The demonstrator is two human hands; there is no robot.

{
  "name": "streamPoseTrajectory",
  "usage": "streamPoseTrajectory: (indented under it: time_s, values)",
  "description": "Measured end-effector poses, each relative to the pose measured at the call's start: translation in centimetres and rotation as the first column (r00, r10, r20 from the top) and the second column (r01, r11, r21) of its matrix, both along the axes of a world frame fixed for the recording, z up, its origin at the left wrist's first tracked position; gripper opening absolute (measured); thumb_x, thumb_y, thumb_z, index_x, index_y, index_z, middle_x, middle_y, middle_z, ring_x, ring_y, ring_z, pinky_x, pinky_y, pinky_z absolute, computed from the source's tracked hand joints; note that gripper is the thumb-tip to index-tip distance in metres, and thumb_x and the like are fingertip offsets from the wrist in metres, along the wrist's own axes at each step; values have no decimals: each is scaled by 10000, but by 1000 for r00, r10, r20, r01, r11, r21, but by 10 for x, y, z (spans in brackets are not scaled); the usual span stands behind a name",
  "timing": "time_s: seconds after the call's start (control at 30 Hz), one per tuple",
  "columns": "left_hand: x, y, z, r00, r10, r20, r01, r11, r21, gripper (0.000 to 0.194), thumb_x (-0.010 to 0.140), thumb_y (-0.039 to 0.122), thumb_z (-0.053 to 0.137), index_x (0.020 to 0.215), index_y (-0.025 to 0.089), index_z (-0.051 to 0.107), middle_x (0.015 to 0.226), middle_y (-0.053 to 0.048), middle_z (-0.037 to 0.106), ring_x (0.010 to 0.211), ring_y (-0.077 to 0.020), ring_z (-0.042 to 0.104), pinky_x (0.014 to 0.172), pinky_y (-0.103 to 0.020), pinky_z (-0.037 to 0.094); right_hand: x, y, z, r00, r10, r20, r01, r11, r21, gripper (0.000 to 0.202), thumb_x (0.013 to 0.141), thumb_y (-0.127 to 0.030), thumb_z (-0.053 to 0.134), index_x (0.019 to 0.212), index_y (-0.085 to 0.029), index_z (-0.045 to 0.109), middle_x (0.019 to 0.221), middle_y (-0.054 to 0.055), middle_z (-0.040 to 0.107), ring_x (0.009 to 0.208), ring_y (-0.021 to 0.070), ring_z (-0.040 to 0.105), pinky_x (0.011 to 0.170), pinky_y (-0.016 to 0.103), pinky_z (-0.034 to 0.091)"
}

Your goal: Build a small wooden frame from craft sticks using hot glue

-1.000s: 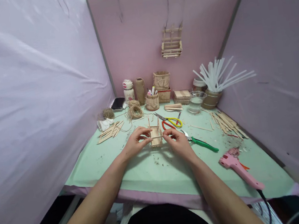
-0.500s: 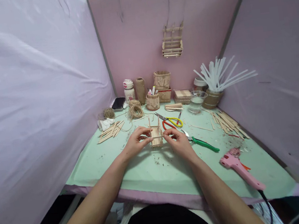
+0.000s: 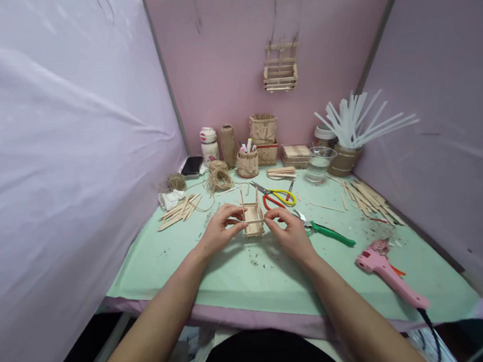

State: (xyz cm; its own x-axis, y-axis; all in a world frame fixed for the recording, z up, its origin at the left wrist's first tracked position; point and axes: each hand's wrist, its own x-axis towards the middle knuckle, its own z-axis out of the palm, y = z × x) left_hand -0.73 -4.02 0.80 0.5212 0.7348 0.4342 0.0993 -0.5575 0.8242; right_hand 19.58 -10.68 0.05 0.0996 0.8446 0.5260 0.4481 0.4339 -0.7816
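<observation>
A small frame built from wooden craft sticks (image 3: 252,212) rests on the table in front of me, with thin uprights rising from it. Across its near side runs a short wooden stick (image 3: 255,222). My left hand (image 3: 224,227) is closed at the left side, thumb and fingers pinching around the frame's left edge and that stick's left end. At the opposite end, my right hand (image 3: 285,227) pinches the stick between thumb and forefinger. Exactly how the stick meets the uprights is too small to make out.
Right of my hands lie scissors (image 3: 278,193), green-handled pliers (image 3: 328,232) and a pink glue gun (image 3: 389,271). Loose craft sticks (image 3: 180,211) lie left; more sticks (image 3: 369,201) lie right. Twine (image 3: 219,178), a water bowl (image 3: 318,163) and a pot of white glue sticks (image 3: 345,159) stand behind.
The view has shifted very slightly. Both hands keep their hold at the frame, with no clear movement of the stick.
</observation>
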Motion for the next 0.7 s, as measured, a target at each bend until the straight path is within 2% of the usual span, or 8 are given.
streamPoseTrajectory:
  time_s: [0.23, 0.5, 0.7]
  values:
    - [2, -3, 2, 1000, 13, 20, -13, 999, 33, 349, 813, 371, 678, 1109, 187, 650, 1043, -73, 563, 895, -144, 625, 822, -307, 571, -1, 0, -3, 998, -42, 45, 40, 998, 47, 136, 883, -306, 525, 799, -223, 593, 852, 35, 659, 845, 199, 598, 804, 348, 453]
    - [2, -4, 2, 999, 27, 24, -28, 999, 44, 361, 813, 384, 675, 1121, 195, 652, 1020, -69, 578, 882, -154, 633, 834, -337, 573, -3, 0, -2, 998, -36, -43, 35, 999, -29, 140, 856, -358, 564, 831, -226, 605, 956, 63, 689, 913, 217, 620, 805, 373, 490]
    - [3, -1, 0, 1000, 10, 26, -11, 999, 48, 375, 805, 380, 686, 1125, 185, 653, 996, -68, 584, 880, -160, 639, 847, -351, 568, -4, 2, -4, 990, 13, -142, -20, 999, -51, 142, 854, -352, 568, 813, -220, 602, 1047, 88, 690, 1001, 233, 629, 849, 390, 506]
